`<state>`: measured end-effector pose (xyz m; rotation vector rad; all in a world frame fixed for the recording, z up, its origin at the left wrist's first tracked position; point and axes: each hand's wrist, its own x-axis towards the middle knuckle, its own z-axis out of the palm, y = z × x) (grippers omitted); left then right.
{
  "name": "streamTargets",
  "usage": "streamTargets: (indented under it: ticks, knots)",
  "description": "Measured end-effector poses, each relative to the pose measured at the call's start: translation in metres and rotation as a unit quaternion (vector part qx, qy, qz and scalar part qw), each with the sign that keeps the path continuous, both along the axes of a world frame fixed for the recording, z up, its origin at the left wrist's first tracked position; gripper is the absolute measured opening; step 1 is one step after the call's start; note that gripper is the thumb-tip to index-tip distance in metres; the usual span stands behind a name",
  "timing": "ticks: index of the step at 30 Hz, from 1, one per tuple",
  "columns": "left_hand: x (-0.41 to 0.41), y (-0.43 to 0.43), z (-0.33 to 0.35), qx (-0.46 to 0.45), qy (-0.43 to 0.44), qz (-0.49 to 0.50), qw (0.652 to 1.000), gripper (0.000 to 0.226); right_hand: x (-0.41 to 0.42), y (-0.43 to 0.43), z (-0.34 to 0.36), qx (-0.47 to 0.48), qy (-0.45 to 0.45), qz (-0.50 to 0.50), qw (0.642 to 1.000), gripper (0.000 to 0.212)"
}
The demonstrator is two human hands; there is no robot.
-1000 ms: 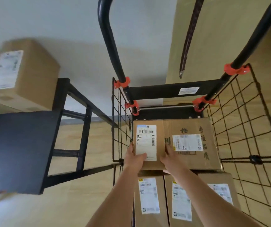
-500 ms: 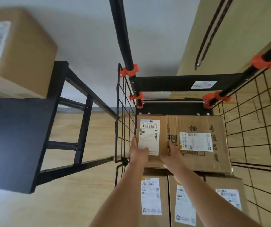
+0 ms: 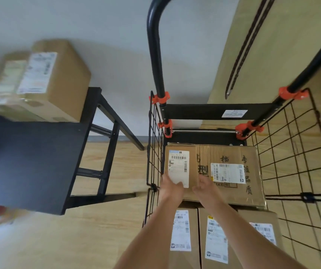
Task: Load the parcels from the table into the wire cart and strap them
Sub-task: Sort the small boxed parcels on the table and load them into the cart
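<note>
Single view only: head-worn wide-angle camera, looking forward and steeply down into wire cart (image 3: 295, 152) from above its near end. Close range: forearms enter from bottom edge, both hands mid-frame. Black table (image 3: 29, 162) at left edge, blurred. Cart handle (image 3: 155, 45) bows with lens distortion. No second view, so no shared ground.

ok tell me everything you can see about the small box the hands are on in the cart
The small box is plain brown cardboard, narrow and oblong, with a white shipping label bearing barcodes on its top face. It lies flat in the far left corner of the wire cart, against the left mesh wall, beside a wider printed carton and above the lower parcels. The left hand rests on its near left edge, the right hand at its near right corner.
</note>
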<state>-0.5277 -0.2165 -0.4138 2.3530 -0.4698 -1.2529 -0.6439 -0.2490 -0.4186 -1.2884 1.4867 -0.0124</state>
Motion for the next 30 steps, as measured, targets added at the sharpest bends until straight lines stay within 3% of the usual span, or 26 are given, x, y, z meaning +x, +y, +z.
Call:
streamTargets:
  ticks: [7,12,15,19,23,27,30]
  knots:
    - [-0.001,0.018,0.067,-0.01,-0.062,-0.14,0.988,0.051,-0.005,0.008,0.063,-0.085,0.058,0.065,0.993,0.04]
    - [0.013,0.036,0.122,-0.043,-0.063,-0.186,0.98,0.054,0.004,0.019,0.116,-0.186,0.114,0.142,0.966,0.037]
    - [0.027,0.052,0.152,-0.053,-0.074,-0.217,0.972,0.045,0.017,0.031,0.142,-0.217,0.133,0.169,0.952,0.046]
    - [0.056,0.089,0.181,-0.068,-0.088,-0.212,0.971,0.05,0.046,0.056,0.174,-0.245,0.168,0.202,0.933,0.043]
    - [0.099,0.14,0.192,-0.076,-0.112,-0.208,0.969,0.055,0.086,0.097,0.193,-0.263,0.177,0.262,0.912,0.024]
    - [0.147,0.196,0.192,-0.051,-0.137,-0.215,0.966,0.059,0.134,0.145,0.203,-0.26,0.196,0.308,0.894,0.026]
    - [0.183,0.238,0.189,-0.039,-0.15,-0.207,0.966,0.055,0.171,0.184,0.209,-0.271,0.211,0.336,0.877,0.014]
